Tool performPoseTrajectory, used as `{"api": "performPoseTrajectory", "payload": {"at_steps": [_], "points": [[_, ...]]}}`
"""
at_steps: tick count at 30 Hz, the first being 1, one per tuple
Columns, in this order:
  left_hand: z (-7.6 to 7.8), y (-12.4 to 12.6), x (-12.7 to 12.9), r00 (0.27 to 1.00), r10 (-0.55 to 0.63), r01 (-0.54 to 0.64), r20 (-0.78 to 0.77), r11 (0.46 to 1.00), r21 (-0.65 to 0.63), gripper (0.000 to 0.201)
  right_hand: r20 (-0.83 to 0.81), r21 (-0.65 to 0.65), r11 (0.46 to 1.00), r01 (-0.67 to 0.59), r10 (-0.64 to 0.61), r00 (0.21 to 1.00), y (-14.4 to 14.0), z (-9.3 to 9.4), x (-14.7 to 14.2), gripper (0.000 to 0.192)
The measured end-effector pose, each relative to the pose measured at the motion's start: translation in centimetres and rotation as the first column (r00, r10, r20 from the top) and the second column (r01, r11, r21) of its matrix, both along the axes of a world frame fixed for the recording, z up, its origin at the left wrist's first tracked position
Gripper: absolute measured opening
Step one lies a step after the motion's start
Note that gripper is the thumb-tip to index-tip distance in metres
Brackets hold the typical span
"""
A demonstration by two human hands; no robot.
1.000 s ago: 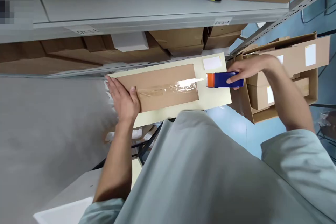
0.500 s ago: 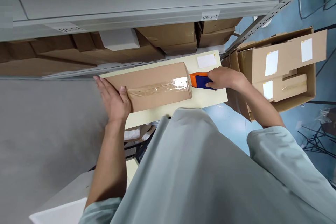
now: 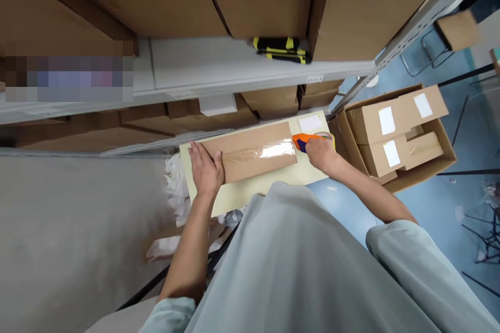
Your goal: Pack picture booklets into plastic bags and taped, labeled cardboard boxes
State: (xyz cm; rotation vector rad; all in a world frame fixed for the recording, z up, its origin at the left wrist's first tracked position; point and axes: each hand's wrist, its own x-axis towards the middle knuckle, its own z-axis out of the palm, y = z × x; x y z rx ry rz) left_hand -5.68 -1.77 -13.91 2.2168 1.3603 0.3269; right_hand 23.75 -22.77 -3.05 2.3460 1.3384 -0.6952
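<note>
A long cardboard box (image 3: 253,140) lies on a pale yellow board (image 3: 242,192), with shiny clear tape along its top. At its left end rests my left hand (image 3: 207,169), fingers stretched out and pressed against the cardboard. My right hand (image 3: 322,153) is closed around an orange and blue tape dispenser (image 3: 302,140), whose front touches the box's right end. Part of the tape roll shows beyond my fingers. Behind the dispenser, a white label (image 3: 310,123) sits on the board.
Metal shelving (image 3: 219,78) full of cardboard boxes runs along the far side. Black and yellow cutters (image 3: 283,51) lie on its upper shelf. To the right stands a large open carton (image 3: 420,182) holding smaller labelled boxes. White crumpled packing material (image 3: 175,187) is at the left.
The camera view has tilted up, showing more of the upper shelf. My right hand has turned the tape dispenser at the box's right end, and its roll now shows. My left hand stays put.
</note>
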Motion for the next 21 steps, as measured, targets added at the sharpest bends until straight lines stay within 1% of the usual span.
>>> {"api": "performPoseTrajectory", "payload": {"at_steps": [2, 4, 7, 9, 11, 13, 15, 16, 18, 19, 21], "points": [[0.0, 0.0, 0.0, 0.999, 0.008, -0.009, 0.033, 1.0, 0.023, 0.088, 0.063, 0.037, 0.996, 0.087, -0.089, 0.994, 0.3, 0.0, -1.8, 0.038], [0.1, -0.2, -0.1, 0.999, 0.023, -0.025, 0.049, 0.998, 0.051, 0.087, 0.118, 0.079, 0.987, 0.143, -0.151, 0.981, 0.4, 0.5, -2.6, 0.037], [0.9, -0.9, -0.1, 0.996, 0.05, -0.058, 0.077, 0.993, 0.1, 0.081, 0.219, 0.148, 0.978, 0.145, -0.175, 0.96, 0.5, 2.5, -2.1, 0.035], [2.2, -1.7, 0.8, 0.987, 0.021, -0.043, 0.162, 0.99, 0.132, 0.073, 0.281, 0.213, 0.969, 0.122, -0.18, 0.943, 1.0, 4.5, -0.9, 0.036], [4.4, -2.5, 2.8, 0.95, -0.08, 0.029, 0.301, 0.985, 0.168, 0.066, 0.285, 0.323, 0.944, 0.074, -0.171, 0.943, 2.6, 6.2, 0.0, 0.036], [7.1, -2.8, 5.5, 0.878, -0.213, 0.121, 0.428, 0.965, 0.231, 0.061, 0.24, 0.46, 0.888, -0.001, -0.123, 0.963, 5.4, 7.4, 0.3, 0.04], [9.8, -2.4, 8.3, 0.791, -0.334, 0.187, 0.512, 0.93, 0.317, 0.058, 0.191, 0.58, 0.809, -0.095, -0.021, 0.981, 9.1, 7.9, -0.3, 0.041], [10.9, -1.9, 9.6, 0.758, -0.363, 0.197, 0.542, 0.919, 0.341, 0.057, 0.176, 0.618, 0.774, -0.14, 0.038, 0.984, 11.3, 8.1, -0.8, 0.04], [12.5, -0.3, 11.6, 0.722, -0.361, 0.18, 0.59, 0.922, 0.343, 0.055, 0.149, 0.658, 0.724, -0.207, 0.144, 0.978, 15.6, 8.2, -1.9, 0.038], [13.0, 0.7, 12.3, 0.72, -0.331, 0.159, 0.61, 0.934, 0.32, 0.056, 0.137, 0.664, 0.712, -0.226, 0.182, 0.974, 17.7, 8.3, -2.4, 0.037], [13.5, 2.9, 13.2, 0.734, -0.25, 0.121, 0.631, 0.963, 0.24, 0.059, 0.127, 0.664, 0.704, -0.251, 0.225, 0.966, 21.3, 8.4, -3.1, 0.035]]}}
